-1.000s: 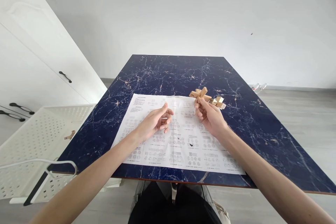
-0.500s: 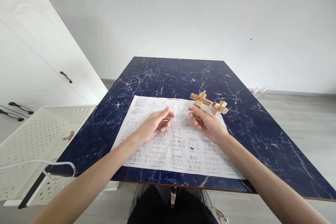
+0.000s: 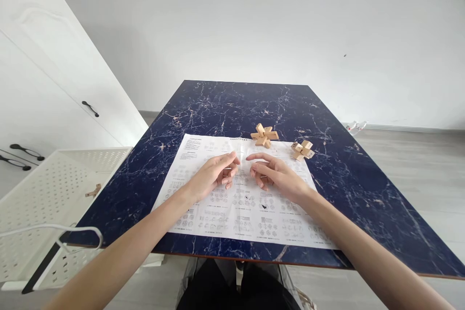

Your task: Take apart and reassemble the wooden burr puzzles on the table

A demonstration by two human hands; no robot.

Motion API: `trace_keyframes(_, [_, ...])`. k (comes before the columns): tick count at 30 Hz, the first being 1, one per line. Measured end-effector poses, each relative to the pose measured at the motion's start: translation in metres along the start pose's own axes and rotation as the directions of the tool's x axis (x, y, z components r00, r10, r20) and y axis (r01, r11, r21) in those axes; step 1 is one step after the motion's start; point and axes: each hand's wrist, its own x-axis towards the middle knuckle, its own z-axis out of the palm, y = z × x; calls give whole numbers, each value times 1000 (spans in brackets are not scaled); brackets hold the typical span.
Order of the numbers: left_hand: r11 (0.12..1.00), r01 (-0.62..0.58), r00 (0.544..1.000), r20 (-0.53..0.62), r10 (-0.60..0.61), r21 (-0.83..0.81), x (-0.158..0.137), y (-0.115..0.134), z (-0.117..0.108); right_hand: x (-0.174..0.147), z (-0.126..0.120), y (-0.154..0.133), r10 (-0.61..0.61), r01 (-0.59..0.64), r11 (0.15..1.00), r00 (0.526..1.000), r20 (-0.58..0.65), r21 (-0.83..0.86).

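My left hand [image 3: 221,172] rests over the printed sheet [image 3: 203,223], loosely curled, with nothing visible in it. Just to its right, my right hand [image 3: 272,172] hovers or rests on the same sheet, index finger stretched and thumb below it, holding nothing. A wooden interlocking burr puzzle [image 3: 264,135] of crossed bars lies at the sheet's far edge, a little beyond my right hand and apart from it. Further right sits a second, more compact wooden burr puzzle [image 3: 302,150] with marks on its bar ends, by the sheet's right edge.
The sheet lies on a dark blue marbled table [image 3: 232,106]. On the left stands a white perforated cart [image 3: 43,189] holding a small wooden piece [image 3: 93,191] and a white cable [image 3: 72,226]. A white cabinet [image 3: 54,72] rises behind it.
The nearer burr puzzle has shifted left and turned, and now lies apart from the other one. My right hand has drawn slightly left and nearer, its index finger straightened. My left hand hardly moved.
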Motion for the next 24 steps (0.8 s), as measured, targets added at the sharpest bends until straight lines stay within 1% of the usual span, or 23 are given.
trace_keyframes(3, [1000, 3, 1000, 0, -3, -1, 0, 0, 0, 0, 0, -2, -14, 12, 1000, 998, -55, -21])
trace_keyframes(6, [1000, 2, 1000, -3, -2, 3, 0, 0, 0, 0, 0, -2, -23, 19, 998, 996, -81, -53])
trace_keyframes(11, [1000, 0, 1000, -4, 0, 24, -1, 2, 3, 1, -2, -3, -108, 101, 991, 991, -78, -89])
trace_keyframes(15, [999, -1, 1000, -2, 1, 35, -2, 4, 4, 3, -1, -5, -123, 113, 988, 988, -95, -107])
trace_keyframes(20, [1000, 0, 1000, -3, 0, 19, -2, 3, 2, 6, -2, 0, -157, 136, 984, 967, -202, -117])
trace_keyframes(24, [1000, 4, 1000, -11, -4, 28, -2, 3, 2, 5, 0, 3, -190, 128, 969, 934, -303, -212])
